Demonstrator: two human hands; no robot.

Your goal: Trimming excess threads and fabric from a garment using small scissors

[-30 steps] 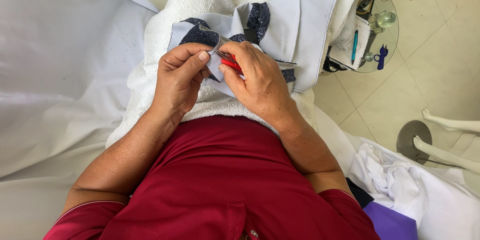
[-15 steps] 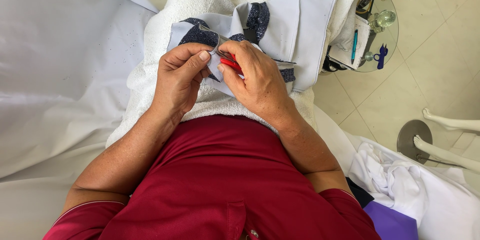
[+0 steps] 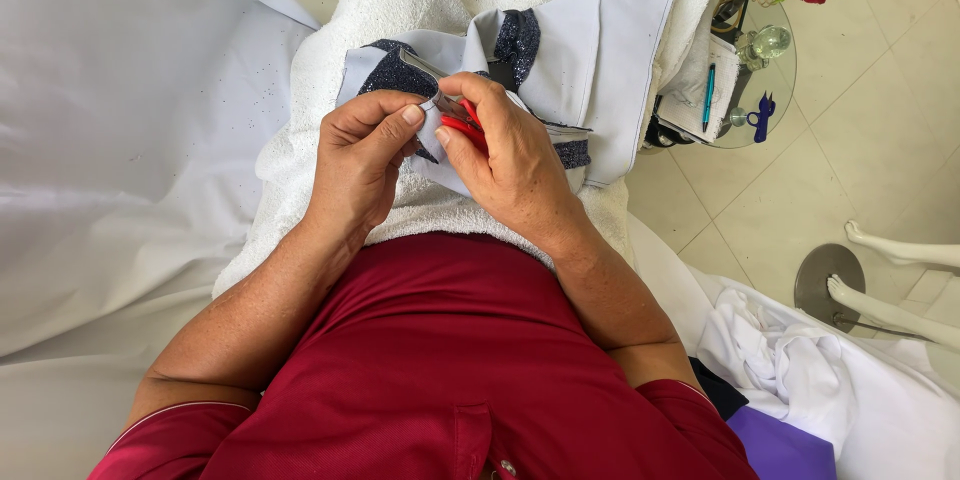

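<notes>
Grey garment piece unmoved on white towel, my left hand still pinching its edge, right hand fingers still clamped on red tool, no visible change.

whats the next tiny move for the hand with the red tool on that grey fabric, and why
Probably a short push of the red-handled tool forward along the seam. The right hand pinches it against the pale grey fabric piece with dark glittery trim, and the left hand pinches the fabric edge taut right beside it. The tool's tip is hidden, so this is a guess.
</notes>
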